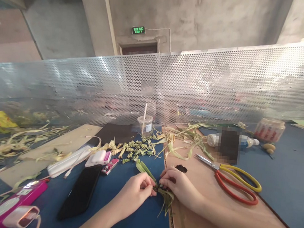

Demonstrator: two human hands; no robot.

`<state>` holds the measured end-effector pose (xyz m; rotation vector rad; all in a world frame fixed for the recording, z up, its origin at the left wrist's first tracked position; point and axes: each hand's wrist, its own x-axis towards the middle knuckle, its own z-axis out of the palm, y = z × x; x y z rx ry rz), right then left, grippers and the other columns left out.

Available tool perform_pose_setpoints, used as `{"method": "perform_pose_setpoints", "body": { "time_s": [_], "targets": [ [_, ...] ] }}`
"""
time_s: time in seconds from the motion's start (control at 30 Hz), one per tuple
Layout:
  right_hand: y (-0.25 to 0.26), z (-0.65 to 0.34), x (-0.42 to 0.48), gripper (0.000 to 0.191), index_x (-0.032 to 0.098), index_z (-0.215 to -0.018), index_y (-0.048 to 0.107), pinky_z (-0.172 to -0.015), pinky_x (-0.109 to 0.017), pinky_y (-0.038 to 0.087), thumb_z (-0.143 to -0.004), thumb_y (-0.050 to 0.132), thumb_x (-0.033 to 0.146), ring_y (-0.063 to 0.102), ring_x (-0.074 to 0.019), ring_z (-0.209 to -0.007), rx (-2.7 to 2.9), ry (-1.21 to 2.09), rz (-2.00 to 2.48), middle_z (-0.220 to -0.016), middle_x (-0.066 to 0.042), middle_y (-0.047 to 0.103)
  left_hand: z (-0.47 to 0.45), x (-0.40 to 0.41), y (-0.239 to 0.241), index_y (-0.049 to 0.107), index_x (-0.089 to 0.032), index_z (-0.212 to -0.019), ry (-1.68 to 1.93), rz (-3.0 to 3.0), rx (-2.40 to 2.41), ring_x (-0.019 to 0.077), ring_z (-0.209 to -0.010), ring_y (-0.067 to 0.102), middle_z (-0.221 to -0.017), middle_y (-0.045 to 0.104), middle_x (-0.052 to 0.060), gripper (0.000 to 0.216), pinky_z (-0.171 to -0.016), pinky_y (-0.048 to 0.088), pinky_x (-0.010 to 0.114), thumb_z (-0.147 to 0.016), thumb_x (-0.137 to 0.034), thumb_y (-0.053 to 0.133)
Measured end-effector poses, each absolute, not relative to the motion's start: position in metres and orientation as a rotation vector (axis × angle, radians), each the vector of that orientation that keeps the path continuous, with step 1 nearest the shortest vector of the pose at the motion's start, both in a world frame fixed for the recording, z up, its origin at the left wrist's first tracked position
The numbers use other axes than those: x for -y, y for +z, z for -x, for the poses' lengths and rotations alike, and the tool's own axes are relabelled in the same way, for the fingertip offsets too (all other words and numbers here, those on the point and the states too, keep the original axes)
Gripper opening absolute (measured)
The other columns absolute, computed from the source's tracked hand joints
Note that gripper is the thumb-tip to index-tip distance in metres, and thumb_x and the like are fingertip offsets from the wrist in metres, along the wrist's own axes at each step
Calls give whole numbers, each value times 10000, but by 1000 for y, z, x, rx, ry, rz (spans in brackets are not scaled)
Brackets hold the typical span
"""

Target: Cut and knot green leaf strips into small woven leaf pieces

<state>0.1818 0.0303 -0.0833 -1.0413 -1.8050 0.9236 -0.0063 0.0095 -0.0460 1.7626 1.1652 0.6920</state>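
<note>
My left hand point(135, 193) and my right hand point(179, 186) meet at the edge of a brown board point(198, 219) on the blue table. Both pinch the same bundle of green leaf strips point(160, 192), whose ends stick out up-left and hang down below the fingers. The fingers of each hand are curled tight on the strips. Just beyond the hands lies a heap of small folded green-yellow leaf pieces point(135, 150).
Scissors with red and yellow handles point(234, 181) lie on the board to the right. A black phone point(81, 191), a pink device point(15, 205), a white case point(68, 161) and a plastic cup with a straw point(145, 124) stand left and behind. A perforated metal screen point(170, 87) closes off the back.
</note>
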Motion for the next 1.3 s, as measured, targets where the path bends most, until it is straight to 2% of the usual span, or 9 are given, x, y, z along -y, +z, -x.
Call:
{"method": "perform_pose_setpoints", "body": {
  "time_s": [0.13, 0.27, 0.43, 0.6, 0.9, 1.03, 1.3],
  "targets": [
    [-81, -181, -28, 190, 172, -630, 532, -638, -241, 432, -814, 508, 210, 531, -128, -680, 1796, 880, 1085, -746, -8, 539, 5, -10, -44, 511, -154, -804, 716, -1684, -1128, 185, -769, 637, -790, 647, 54, 165, -725, 494, 309, -812, -313, 464],
    [-76, -183, -30, 185, 174, -642, 510, -634, -221, 427, -827, 510, 179, 524, -118, -693, 1906, 729, 1010, -759, -5, 509, 4, -11, -44, 521, -129, -823, 784, -1627, -1070, 173, -701, 622, -735, 629, 52, 195, -675, 505, 309, -809, -321, 489],
    [-73, -189, -38, 168, 170, -708, 515, -647, -238, 414, -867, 475, 203, 513, -134, -723, 2185, 215, 921, -778, -24, 519, 3, -14, -43, 511, -130, -804, 828, -1623, -1083, 133, -605, 586, -682, 606, 27, 179, -592, 478, 263, -814, -307, 490],
    [-69, -198, -42, 181, 159, -751, 513, -569, -242, 379, -892, 437, 244, 495, -135, -640, 2450, -205, 872, -722, -26, 544, 7, -19, -46, 512, -146, -805, 898, -1675, -1080, 126, -640, 574, -741, 595, 19, 153, -590, 462, 246, -820, -296, 484],
    [-60, -207, -46, 216, 158, -772, 476, -554, -257, 322, -926, 327, 180, 469, -142, -677, 2732, -554, 738, -760, -31, 517, 14, -18, -43, 556, -187, -898, 779, -1935, -1162, 137, -721, 586, -791, 602, 6, 155, -689, 454, 252, -828, -300, 475],
    [-57, -206, -44, 216, 165, -740, 467, -535, -270, 299, -913, 339, 158, 443, -148, -655, 2693, -714, 740, -729, -28, 506, 16, -14, -35, 606, -207, -775, 640, -2215, -1246, 137, -745, 565, -816, 604, -4, 143, -705, 407, 239, -818, -277, 489],
    [-51, -210, -42, 167, 173, -760, 473, -520, -281, 269, -893, 377, 141, 439, -149, -671, 2757, -844, 667, -755, -25, 520, 15, -9, -28, 523, -197, -693, 473, -2324, -1308, 129, -693, 511, -761, 548, -10, 240, -647, 368, 226, -858, -302, 385]
  ]
}}
